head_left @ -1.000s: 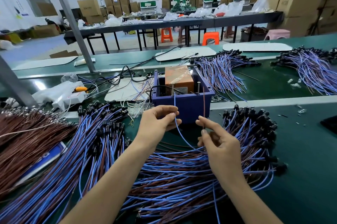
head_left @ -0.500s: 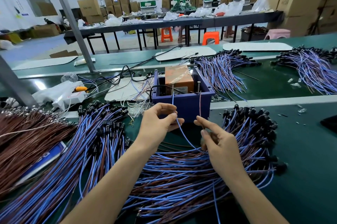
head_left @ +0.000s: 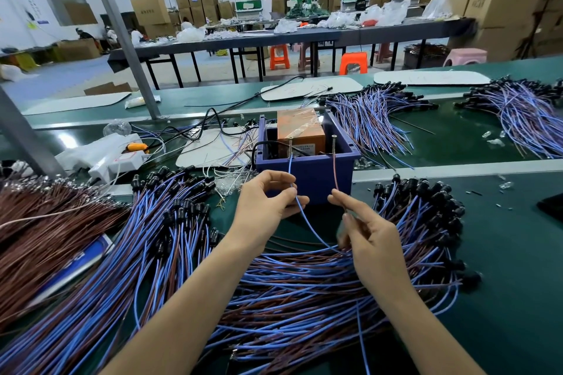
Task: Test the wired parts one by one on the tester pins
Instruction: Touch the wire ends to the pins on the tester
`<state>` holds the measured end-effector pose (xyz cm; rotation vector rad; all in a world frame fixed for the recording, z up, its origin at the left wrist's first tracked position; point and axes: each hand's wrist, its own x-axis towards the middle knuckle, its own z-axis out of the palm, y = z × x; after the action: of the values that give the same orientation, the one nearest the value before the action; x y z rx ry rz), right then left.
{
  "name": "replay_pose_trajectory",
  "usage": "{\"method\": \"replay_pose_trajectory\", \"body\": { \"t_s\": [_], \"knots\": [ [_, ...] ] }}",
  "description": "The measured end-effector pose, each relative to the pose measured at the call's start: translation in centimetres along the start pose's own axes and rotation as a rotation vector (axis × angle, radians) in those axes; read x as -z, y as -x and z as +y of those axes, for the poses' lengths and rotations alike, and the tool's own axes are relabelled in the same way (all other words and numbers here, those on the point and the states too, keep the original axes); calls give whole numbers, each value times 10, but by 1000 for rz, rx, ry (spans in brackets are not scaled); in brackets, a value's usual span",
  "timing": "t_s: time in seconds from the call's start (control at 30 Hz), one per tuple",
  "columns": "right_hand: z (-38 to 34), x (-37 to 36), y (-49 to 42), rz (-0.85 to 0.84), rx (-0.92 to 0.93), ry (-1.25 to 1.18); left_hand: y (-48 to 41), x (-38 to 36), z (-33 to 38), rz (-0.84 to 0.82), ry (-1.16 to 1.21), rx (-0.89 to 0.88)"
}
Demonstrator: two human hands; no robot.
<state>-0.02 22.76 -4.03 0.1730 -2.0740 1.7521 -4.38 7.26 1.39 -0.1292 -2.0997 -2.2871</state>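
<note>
A blue tester box (head_left: 307, 173) with an orange block inside stands at the middle of the green bench, two thin metal pins rising from its near rim. My left hand (head_left: 268, 201) pinches a blue wire (head_left: 307, 222) whose tip reaches up to the left pin (head_left: 290, 147). My right hand (head_left: 365, 231) pinches a brown wire (head_left: 335, 173) whose tip points up at the right pin (head_left: 334, 146). Both wires belong to one part from the pile of blue and brown wired parts (head_left: 304, 292) under my forearms.
Another heap of blue and brown wired parts (head_left: 146, 252) lies at left, beside brown wires (head_left: 45, 222). Further piles (head_left: 371, 121) sit behind the box and at far right (head_left: 524, 118). A white power strip (head_left: 115, 161) lies left of the box. A steel post (head_left: 122, 30) rises behind.
Both hands rose slightly toward the box. The blue and brown wire tips moved up along the two pins.
</note>
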Motion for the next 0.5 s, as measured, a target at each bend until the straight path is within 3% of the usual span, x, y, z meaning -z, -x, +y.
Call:
{"method": "replay_pose_trajectory", "body": {
  "t_s": [0.5],
  "knots": [
    [-2, 0, 0, -1, 4, -1, -1, -2, -3, 52, -12, -26]
  ]
}}
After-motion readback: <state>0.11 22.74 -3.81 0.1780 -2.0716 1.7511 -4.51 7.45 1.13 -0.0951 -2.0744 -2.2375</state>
